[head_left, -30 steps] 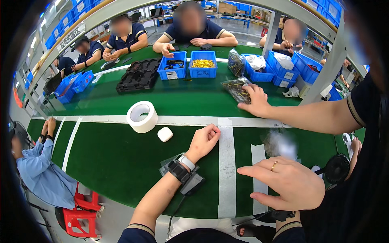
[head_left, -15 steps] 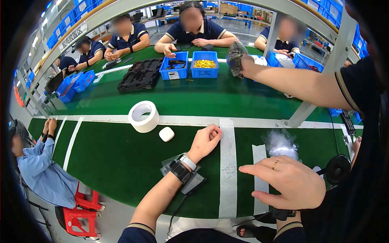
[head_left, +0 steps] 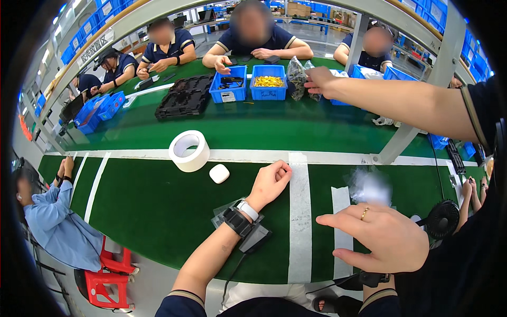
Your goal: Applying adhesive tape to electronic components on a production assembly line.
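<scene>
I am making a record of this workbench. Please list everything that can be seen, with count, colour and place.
tape roll: 1, white, on the green table, left of centre
small case: 1, white, beside the tape roll
bins: 2, blue, far centre, side by side
tray: 1, black, left of the bins
clear bags: held by a co-worker's hand
fan: 1, black, right edge
left hand: resting on the table, empty
right hand: raised, empty

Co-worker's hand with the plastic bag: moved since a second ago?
Yes. The co-worker's hand lifted the plastic bag off the green table, now beside the blue bins.
</scene>
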Available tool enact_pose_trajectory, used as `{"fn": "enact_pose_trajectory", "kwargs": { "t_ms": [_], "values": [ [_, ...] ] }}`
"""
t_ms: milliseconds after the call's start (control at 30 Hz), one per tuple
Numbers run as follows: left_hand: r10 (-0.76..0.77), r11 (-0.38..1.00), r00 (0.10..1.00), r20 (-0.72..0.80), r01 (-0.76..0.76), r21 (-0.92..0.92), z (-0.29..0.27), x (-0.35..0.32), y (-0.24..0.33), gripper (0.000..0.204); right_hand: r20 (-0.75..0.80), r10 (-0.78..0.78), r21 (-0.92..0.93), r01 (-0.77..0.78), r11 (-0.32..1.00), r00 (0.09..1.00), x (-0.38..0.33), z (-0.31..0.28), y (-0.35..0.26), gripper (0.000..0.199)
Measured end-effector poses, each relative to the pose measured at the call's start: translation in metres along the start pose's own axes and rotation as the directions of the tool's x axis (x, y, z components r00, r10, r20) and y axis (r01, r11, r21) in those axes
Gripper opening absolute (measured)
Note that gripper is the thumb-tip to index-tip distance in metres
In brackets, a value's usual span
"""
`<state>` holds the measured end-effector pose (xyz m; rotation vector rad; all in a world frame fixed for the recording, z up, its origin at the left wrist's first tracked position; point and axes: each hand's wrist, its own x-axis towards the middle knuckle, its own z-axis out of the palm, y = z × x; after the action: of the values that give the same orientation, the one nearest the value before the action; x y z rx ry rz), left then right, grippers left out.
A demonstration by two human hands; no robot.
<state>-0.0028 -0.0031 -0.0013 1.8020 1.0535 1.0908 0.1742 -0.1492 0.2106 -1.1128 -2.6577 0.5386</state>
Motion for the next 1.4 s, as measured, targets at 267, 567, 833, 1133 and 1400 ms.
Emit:
{"fn": "enact_pose_trajectory", "kwargs": {
  "t_ms": [267, 567, 833, 1133, 1400],
  "values": [
    [-0.002, 0.999, 1.000, -0.002, 0.002, -0.036, 0.001, 0.002, -0.001, 0.008, 0.024, 0.030, 0.038, -0.031, 0.999, 0.999, 0.014, 0.021, 0.033, 0.053],
    [-0.041, 0.999, 0.999, 0.000, 0.041, -0.015, 0.000, 0.002, -0.001, 0.006, -0.261, 0.537, 0.015, -0.553, 0.833, 0.802, 0.173, 0.058, 0.215, 0.079],
    [-0.018, 1.000, 0.999, -0.038, 0.017, -0.015, 0.000, 0.001, 0.000, 0.008, -0.415, 0.455, 0.104, -0.456, 0.884, 0.788, 0.119, 0.065, 0.176, 0.073],
    [0.002, 1.000, 1.000, -0.030, -0.002, -0.011, 0.000, 0.000, -0.002, 0.009, -0.488, 0.622, 0.099, -0.669, 0.737, 0.612, 0.030, 0.124, 0.200, 0.041],
    [0.013, 1.000, 1.000, -0.014, -0.013, 0.009, 0.001, -0.001, 0.000, 0.010, -0.461, 0.586, 0.097, -0.618, 0.780, 0.667, 0.026, 0.121, 0.196, 0.032]
  ]
}}
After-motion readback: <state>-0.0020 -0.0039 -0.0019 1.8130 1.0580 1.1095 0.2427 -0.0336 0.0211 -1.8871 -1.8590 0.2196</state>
